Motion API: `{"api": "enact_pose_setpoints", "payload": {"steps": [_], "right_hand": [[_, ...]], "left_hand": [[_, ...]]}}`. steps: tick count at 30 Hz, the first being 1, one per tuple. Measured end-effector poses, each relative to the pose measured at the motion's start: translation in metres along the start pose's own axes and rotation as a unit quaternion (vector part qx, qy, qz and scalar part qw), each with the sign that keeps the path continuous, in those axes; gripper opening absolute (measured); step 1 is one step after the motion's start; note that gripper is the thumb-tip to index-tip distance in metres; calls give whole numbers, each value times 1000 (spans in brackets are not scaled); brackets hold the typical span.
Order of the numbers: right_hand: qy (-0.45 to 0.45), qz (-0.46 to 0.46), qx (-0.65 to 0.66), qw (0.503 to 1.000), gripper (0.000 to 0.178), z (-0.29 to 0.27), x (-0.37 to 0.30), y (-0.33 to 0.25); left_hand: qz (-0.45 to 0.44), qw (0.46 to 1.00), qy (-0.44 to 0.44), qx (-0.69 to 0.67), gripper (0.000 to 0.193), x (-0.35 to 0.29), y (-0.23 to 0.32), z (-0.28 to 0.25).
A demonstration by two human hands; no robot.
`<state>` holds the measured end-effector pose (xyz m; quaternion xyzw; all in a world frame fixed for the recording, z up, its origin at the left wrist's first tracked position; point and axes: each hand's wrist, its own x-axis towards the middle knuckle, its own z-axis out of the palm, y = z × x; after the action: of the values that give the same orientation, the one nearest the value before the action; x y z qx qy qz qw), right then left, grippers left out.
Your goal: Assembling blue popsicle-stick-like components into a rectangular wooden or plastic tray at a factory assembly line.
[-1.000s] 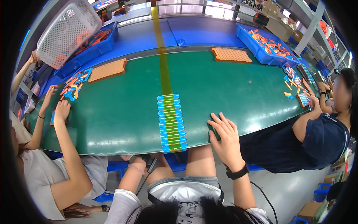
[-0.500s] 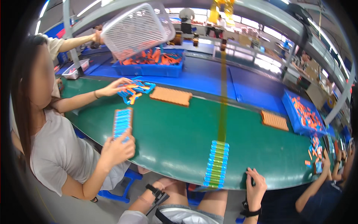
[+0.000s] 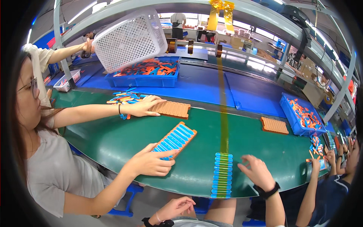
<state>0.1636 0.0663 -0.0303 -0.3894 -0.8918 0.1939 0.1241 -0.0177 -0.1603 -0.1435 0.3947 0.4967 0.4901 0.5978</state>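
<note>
Close to the table's front edge lies a ladder-like row of blue strips [image 3: 216, 176], with a yellow see-through tape [image 3: 224, 132] running over its middle. My right hand [image 3: 258, 173] hovers just right of the row, fingers apart and slightly curved, holding nothing. Over my lap, below the table edge, my left hand [image 3: 177, 208] hangs loosely bent, with nothing visible in it. To my left, a co-worker's hand [image 3: 155, 162] grips an orange grooved tray [image 3: 185, 140] filled with blue strips. The co-worker's other hand [image 3: 145, 106] touches another orange grooved tray [image 3: 174, 108].
The tape reaches back to a roll [image 3: 219, 50] on a rack. Blue bins [image 3: 141, 81] of orange and blue pieces stand behind the green table [image 3: 200, 151]. A person's hand tips a white basket [image 3: 128, 41] there. A third grooved tray [image 3: 275, 125] lies at right; more people work beyond.
My right hand has moved left and up toward the strip row; my left hand has come into view. The co-worker's filled tray has shifted right, and their other hand has left the loose pieces.
</note>
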Motion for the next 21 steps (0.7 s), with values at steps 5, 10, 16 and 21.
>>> {"api": "enact_pose_setpoints", "payload": {"steps": [5, 10, 16, 21], "right_hand": [[-15, -21, -141, 990, 44, 32, 55, -11], [-108, 63, -61, 990, 49, 39, 81, -17], [27, 24, -174, 984, 45, 42, 67, -21], [-133, 95, -122, 979, 49, 27, 71, -20]], "left_hand": [[100, 969, 155, 165, 11, -15, 51, 3], [284, 785, 337, 436, 17, 0, 59, -9], [159, 723, 452, 498, 78, 23, 60, -32], [156, 767, 424, 455, 100, 42, 68, -66]]}}
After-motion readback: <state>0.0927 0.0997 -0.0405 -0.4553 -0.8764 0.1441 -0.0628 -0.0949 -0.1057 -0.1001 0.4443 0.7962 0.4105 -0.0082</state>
